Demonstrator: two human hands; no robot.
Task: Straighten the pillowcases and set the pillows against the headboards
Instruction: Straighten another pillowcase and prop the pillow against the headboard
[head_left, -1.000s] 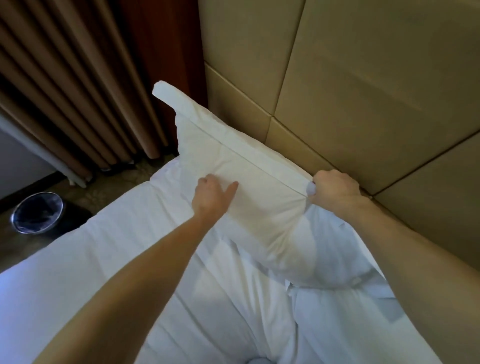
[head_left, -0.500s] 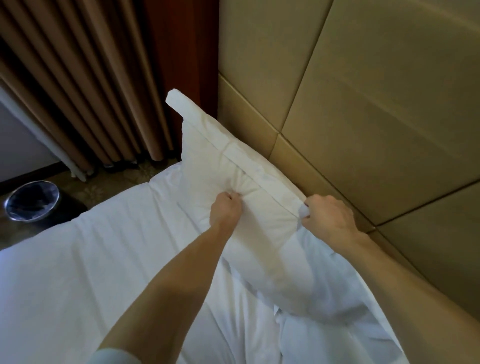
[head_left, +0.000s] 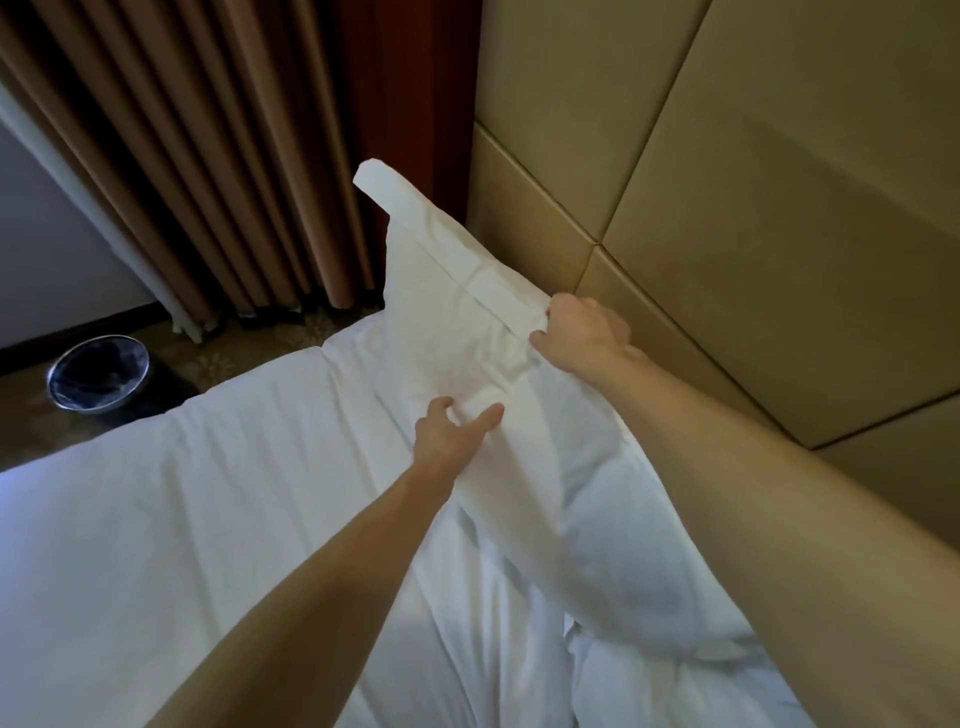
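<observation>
A white pillow (head_left: 447, 312) in a creased pillowcase leans against the beige padded headboard (head_left: 727, 182), its upper corner flap sticking up. My right hand (head_left: 579, 332) grips the flap edge of the pillowcase at the pillow's top, close to the headboard. My left hand (head_left: 452, 428) lies on the pillow's front face with thumb and fingers spread, holding nothing. A second white pillow (head_left: 623, 545) lies lower right beneath my right forearm.
The bed (head_left: 182, 519) is covered in white sheets. Brown curtains (head_left: 197, 156) hang at the left beyond the bed. A round metal waste bin (head_left: 98, 382) stands on the patterned floor beside the bed's left edge.
My left hand let go of the pinched fabric, slid down the pillow face and spread open. My right hand kept its grip on the flap edge.
</observation>
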